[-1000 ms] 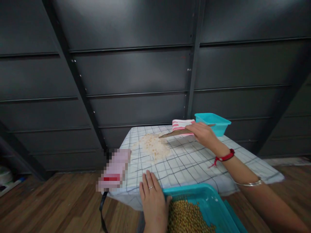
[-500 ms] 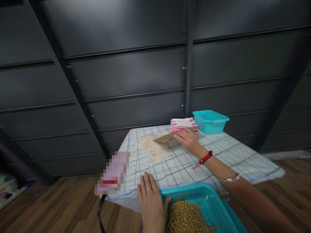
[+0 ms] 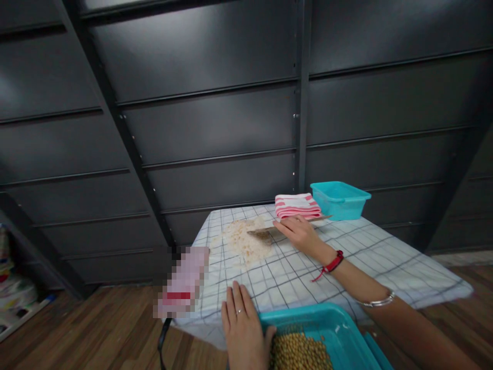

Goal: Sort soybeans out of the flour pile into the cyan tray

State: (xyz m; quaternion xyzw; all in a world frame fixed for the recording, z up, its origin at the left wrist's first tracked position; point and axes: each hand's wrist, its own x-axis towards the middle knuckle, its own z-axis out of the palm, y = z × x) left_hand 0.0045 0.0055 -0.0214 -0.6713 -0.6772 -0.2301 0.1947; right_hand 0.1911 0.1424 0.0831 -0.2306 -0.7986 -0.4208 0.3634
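Observation:
My right hand grips a flat brown piece of cardboard, held low over the cloth with its left end at a spread of pale, crumbly powder. Closer to me, my left hand lies flat near the table's front edge, fingers stretched out. Its thumb reaches over the left rim of a teal tray. Yellowish-brown beans fill part of that tray, which is cut off by the bottom of the view.
A checked white cloth covers the table. Toward the back right are a folded pink-and-white towel and a teal basin. A blurred pinkish object sits at the left edge, with a black strap hanging below. Dark panelled wall rises behind.
The cardboard has tipped, so its broad face shows less, and my right hand has moved little with it. My left hand stays flat. The whole view has shifted slightly.

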